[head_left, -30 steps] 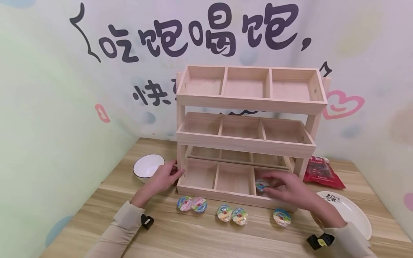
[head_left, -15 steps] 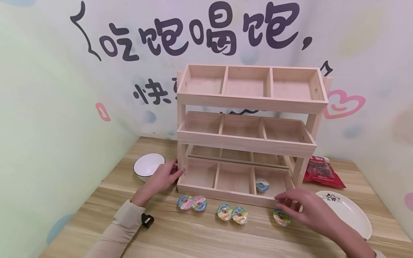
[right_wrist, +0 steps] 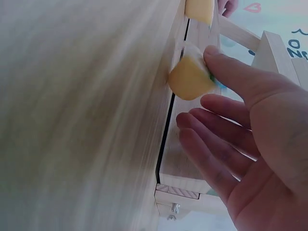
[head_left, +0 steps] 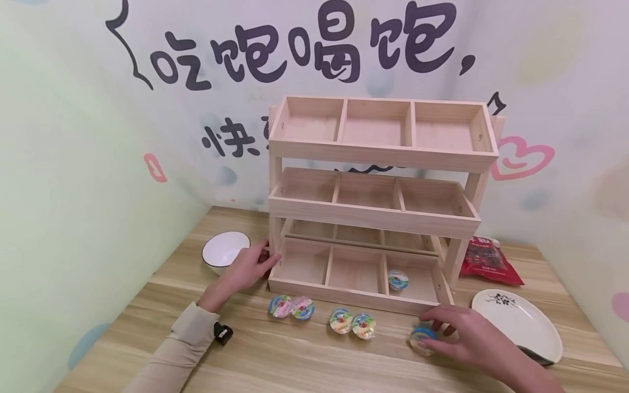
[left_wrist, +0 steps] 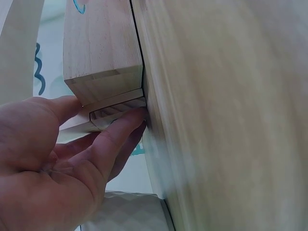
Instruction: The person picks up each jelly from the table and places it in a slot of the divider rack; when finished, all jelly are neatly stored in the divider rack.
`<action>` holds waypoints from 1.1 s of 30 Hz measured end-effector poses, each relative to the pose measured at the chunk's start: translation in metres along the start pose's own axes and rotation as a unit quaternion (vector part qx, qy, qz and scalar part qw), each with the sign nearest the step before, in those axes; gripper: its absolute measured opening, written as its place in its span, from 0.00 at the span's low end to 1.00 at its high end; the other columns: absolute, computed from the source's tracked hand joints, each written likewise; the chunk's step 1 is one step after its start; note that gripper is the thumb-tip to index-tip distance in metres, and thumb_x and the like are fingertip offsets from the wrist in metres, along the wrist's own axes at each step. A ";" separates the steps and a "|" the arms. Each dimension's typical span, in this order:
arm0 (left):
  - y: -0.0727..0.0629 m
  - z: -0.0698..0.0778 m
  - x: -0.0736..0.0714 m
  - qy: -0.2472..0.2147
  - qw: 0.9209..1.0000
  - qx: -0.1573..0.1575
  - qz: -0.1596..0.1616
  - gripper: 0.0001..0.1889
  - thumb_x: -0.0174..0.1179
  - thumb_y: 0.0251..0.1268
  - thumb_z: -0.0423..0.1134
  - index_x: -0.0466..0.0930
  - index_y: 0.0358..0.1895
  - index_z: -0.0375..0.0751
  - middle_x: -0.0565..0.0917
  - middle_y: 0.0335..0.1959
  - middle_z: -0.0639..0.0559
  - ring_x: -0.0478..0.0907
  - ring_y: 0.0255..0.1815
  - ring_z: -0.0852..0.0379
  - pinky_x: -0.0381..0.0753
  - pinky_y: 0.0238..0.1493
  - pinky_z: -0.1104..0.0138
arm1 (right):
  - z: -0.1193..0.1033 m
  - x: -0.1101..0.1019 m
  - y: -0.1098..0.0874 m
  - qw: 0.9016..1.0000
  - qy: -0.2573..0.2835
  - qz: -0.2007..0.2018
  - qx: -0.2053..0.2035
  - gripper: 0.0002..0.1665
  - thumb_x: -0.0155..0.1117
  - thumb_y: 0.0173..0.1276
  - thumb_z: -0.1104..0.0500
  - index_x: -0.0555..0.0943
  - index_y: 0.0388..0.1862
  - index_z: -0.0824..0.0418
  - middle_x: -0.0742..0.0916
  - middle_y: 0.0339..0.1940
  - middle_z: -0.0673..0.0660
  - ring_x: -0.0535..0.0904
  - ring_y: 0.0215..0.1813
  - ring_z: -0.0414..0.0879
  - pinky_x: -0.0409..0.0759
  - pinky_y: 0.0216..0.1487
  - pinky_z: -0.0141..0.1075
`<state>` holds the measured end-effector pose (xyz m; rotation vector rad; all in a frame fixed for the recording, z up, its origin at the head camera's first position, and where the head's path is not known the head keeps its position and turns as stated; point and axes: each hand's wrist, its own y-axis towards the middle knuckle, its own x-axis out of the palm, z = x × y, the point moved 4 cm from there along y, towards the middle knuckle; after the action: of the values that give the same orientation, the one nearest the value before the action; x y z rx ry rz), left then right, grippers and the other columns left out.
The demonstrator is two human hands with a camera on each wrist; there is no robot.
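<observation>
My left hand grips the lower left post of a three-tier wooden rack. In the left wrist view, the thumb and fingers lie on either side of the wooden foot. My right hand is at a small jelly cup before the rack's right end, pinching it. That cup is tilted; its yellow side faces the right wrist camera, with the thumb against its lid edge. Another jelly cup lies in the bottom tier's right compartment.
Two pink-topped jelly cups lie before the left compartment, and two yellowish ones before the middle one. A white bowl stands left of the rack. On the right are a red snack bag and a white plate.
The right hand has released a jelly cup in the bottom right compartment, moved down to the cup on the table, and tilted it. The left hand stays on the rack.
</observation>
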<state>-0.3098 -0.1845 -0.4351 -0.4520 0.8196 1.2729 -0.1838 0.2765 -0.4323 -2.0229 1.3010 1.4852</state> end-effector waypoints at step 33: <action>0.001 -0.003 0.000 -0.016 1.000 -0.004 -0.003 0.21 0.61 0.84 0.43 0.76 0.66 0.29 0.90 0.55 0.32 0.90 0.55 0.41 0.91 0.57 0.49 | -0.010 -0.029 0.033 0.994 0.058 0.058 -0.075 0.20 0.78 0.70 0.64 0.89 0.53 0.42 0.91 0.42 0.36 0.83 0.35 0.29 0.84 0.34 0.26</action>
<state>-0.3118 -0.1866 -0.4367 -0.4393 0.7861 1.2756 -0.2056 0.2661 -0.3950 -2.1910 1.4131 1.5809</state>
